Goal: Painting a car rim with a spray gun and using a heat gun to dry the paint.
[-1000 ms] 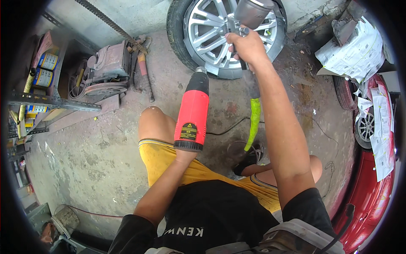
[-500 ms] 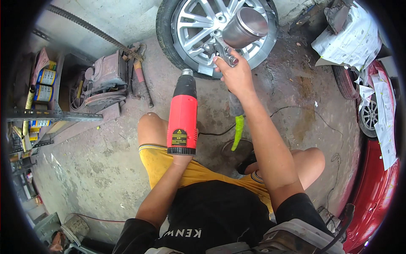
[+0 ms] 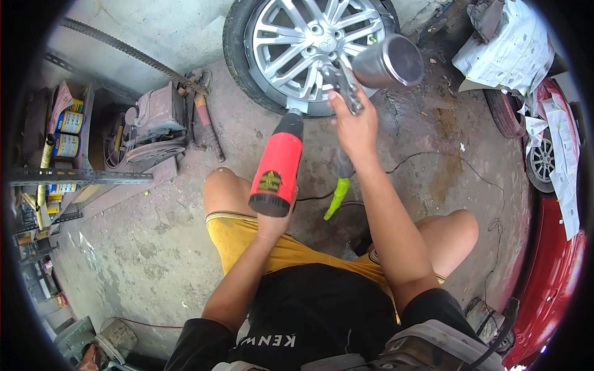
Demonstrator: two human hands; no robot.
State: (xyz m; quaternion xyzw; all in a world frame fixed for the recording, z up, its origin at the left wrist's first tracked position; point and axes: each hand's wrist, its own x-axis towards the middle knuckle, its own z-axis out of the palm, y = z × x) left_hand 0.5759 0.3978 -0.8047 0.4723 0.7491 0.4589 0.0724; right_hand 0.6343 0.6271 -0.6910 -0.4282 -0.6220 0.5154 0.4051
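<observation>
One red heat gun (image 3: 278, 156) over the gripping left hand (image 3: 276, 222)

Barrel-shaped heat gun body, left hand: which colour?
The heat gun body is red, clearest in the head view.

On the left, blue-and-yellow-labelled cans (image 3: 70, 122) sit on a metal-angle shelf (image 3: 80, 177) near a dusty machine with a pulley (image 3: 158, 111) and a red-banded long-handled tool (image 3: 203, 112), below a slanting ribbed steel bar (image 3: 124, 44), while printed masking paper (image 3: 562, 164) partly covers a red car (image 3: 550, 272) at far right.
</observation>
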